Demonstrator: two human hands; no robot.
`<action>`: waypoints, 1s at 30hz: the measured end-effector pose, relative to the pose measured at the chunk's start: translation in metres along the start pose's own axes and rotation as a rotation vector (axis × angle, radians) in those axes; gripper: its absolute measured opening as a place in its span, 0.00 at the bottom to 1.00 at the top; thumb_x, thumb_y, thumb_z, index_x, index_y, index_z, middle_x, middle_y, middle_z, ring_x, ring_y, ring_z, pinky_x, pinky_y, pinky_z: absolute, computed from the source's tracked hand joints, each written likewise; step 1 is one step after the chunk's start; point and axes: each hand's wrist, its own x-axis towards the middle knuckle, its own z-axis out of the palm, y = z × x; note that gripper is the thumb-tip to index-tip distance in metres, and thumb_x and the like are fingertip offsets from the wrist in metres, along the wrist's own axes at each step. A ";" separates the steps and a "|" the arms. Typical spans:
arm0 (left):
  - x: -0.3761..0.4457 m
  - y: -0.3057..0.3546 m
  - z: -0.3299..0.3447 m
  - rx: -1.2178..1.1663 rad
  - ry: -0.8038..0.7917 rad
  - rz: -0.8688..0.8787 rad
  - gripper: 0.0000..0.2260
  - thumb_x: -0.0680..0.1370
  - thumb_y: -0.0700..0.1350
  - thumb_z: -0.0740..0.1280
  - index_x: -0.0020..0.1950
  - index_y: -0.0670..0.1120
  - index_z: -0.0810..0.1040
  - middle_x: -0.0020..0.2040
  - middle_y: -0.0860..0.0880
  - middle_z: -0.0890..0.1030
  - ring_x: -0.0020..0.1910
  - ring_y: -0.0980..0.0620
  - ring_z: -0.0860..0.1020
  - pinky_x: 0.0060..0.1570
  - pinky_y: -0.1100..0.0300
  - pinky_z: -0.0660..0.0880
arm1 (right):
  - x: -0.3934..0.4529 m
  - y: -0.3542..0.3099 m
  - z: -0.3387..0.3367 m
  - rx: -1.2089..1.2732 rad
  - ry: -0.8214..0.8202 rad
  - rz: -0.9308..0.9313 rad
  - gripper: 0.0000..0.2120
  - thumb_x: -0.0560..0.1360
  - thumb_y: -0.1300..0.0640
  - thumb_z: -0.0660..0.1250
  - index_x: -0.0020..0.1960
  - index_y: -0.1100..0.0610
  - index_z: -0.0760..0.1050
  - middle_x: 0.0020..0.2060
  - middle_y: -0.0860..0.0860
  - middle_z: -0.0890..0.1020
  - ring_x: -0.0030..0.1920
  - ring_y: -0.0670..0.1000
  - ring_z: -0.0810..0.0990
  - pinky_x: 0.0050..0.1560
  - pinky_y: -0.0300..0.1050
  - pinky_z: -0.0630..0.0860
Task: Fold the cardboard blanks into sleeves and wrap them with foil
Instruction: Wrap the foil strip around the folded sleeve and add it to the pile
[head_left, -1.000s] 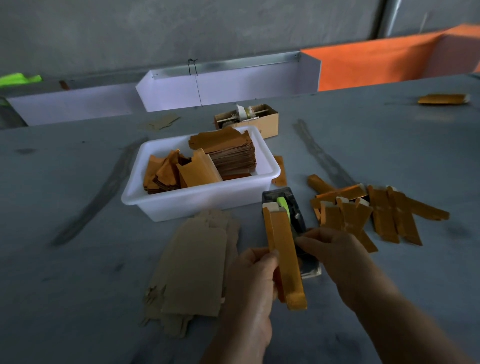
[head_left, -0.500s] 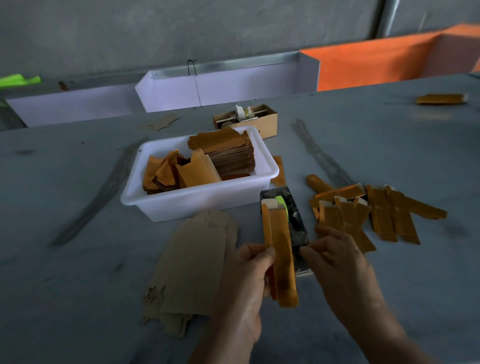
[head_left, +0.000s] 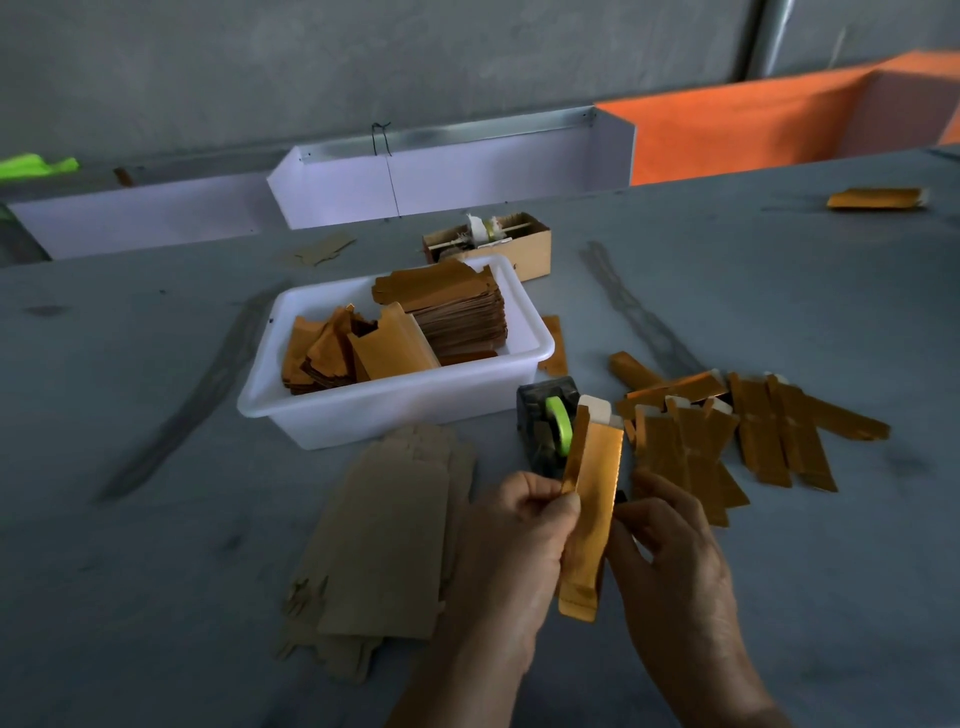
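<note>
The grey table (head_left: 156, 415) carried work at every stage. In the middle stood a white tub (head_left: 395, 410), holding a tall stack of gold foil pieces (head_left: 457, 312) on its right side and a looser heap of them on its left. Near and to the left of the hands lay a pile of plain cardboard blanks (head_left: 384, 540), flat and unfolded, so a good share of the job looked still to be done. To the right, a spread of finished gold sleeves (head_left: 753, 436) lay overlapping one another, which suggested that many had already been completed.

One sleeve (head_left: 589, 525) was held upright above the table, between the two hands, nearly covered in foil, with a pale cardboard tab showing at its far end. The left hand (head_left: 511, 551) gripped it along its left edge, thumb and fingers curled round it. The right hand (head_left: 670, 551) pinched its right edge with curled fingers. By my judgement this piece was at the wrapping or sealing step.

Just beyond the sleeve sat a dark tape dispenser (head_left: 545, 421) with a green roll, close enough to crowd the far tip. A small brown box (head_left: 519, 244) stood behind the tub, and a lone gold piece (head_left: 878, 198) lay far right.
</note>
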 end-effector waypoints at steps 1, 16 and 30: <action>0.000 0.001 0.000 0.020 0.010 0.008 0.04 0.77 0.46 0.68 0.42 0.50 0.78 0.36 0.52 0.81 0.32 0.62 0.77 0.29 0.70 0.72 | 0.001 0.000 0.000 -0.023 0.000 -0.019 0.09 0.72 0.62 0.70 0.37 0.51 0.75 0.62 0.51 0.73 0.59 0.53 0.75 0.51 0.41 0.73; -0.011 0.012 -0.011 -0.149 -0.066 -0.096 0.06 0.74 0.42 0.70 0.36 0.48 0.82 0.31 0.50 0.82 0.32 0.53 0.79 0.34 0.59 0.75 | 0.005 -0.032 -0.064 0.404 -0.435 0.070 0.09 0.71 0.61 0.67 0.39 0.48 0.80 0.33 0.48 0.81 0.33 0.44 0.79 0.35 0.39 0.74; -0.027 0.022 -0.016 -0.253 -0.119 -0.070 0.03 0.73 0.39 0.71 0.39 0.44 0.84 0.37 0.45 0.85 0.38 0.50 0.85 0.39 0.60 0.81 | 0.009 -0.040 -0.061 0.201 -0.460 -0.192 0.16 0.72 0.61 0.68 0.48 0.38 0.79 0.39 0.42 0.82 0.40 0.42 0.79 0.36 0.36 0.76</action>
